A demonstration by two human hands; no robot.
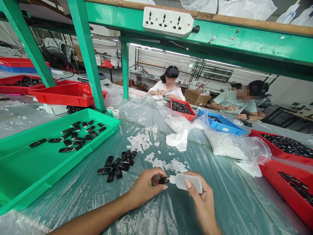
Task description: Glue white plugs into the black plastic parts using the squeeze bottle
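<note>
My left hand (146,186) is closed in a pinch on a small black plastic piece (163,180). My right hand (201,200) is wrapped round a small clear squeeze bottle (184,181), its nozzle touching the black piece. Just beyond my hands lie a loose cluster of black pieces (118,164) and scattered small white parts (168,164) on the plastic-covered table. A green tray (31,169) at the left holds several more black pieces (75,137).
Red trays (288,169) of black pieces stand at the right, a blue tray (227,125) and a red tray (182,107) further back. Bags of white parts (225,143) lie mid-table. Green frame posts (88,55) rise at left. Two other people work across the table.
</note>
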